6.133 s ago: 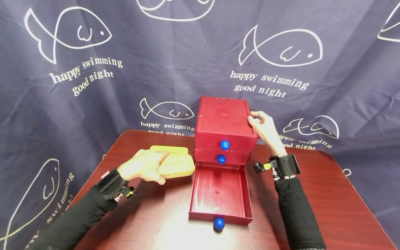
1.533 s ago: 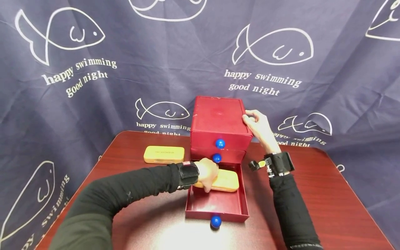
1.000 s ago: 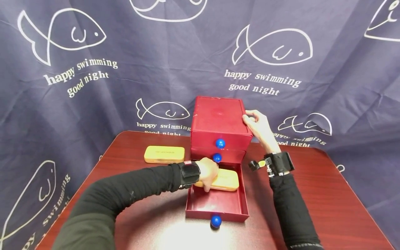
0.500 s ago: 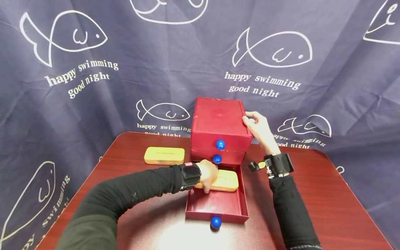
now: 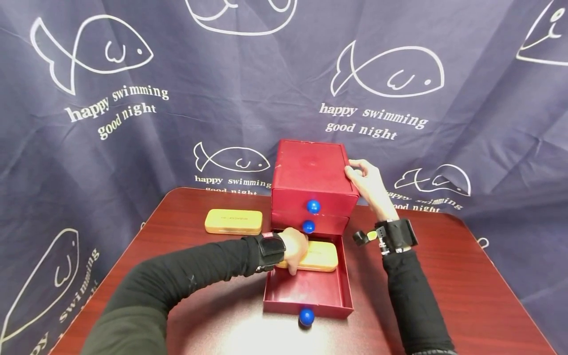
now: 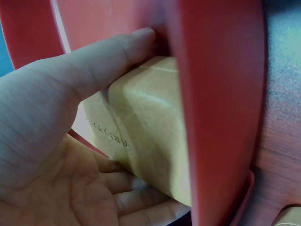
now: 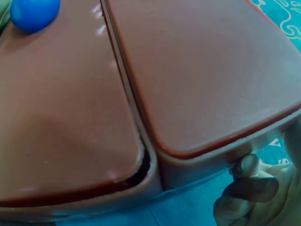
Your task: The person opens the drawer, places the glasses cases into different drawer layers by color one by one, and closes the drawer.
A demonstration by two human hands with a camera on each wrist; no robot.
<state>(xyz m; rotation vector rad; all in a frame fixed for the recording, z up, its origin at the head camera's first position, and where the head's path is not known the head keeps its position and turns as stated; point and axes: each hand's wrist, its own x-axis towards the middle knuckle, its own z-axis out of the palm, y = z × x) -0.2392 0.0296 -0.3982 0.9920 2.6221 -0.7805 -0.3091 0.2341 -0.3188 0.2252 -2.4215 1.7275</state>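
Note:
A red three-drawer chest point(image 5: 310, 172) stands at the back of the table, its bottom drawer point(image 5: 310, 293) pulled out toward me. My left hand point(image 5: 295, 249) grips a tan oblong case point(image 5: 319, 255) at the back of that drawer; in the left wrist view the thumb and fingers point(image 6: 117, 52) wrap the case point(image 6: 150, 127) against the red drawer wall point(image 6: 221, 113). My right hand point(image 5: 366, 180) holds the chest's upper right edge, its fingers point(image 7: 249, 188) curled beside the chest point(image 7: 197, 70).
A second tan case point(image 5: 232, 221) lies on the dark red table point(image 5: 443, 296) left of the chest. Blue knobs point(image 5: 313, 206) mark each drawer front. A navy cloth with fish drawings hangs behind point(image 5: 177, 98).
Six seconds ago my left hand lay on the two stacked cases left of the chest. One case is now in the open drawer under that hand. Little has moved in the last second.

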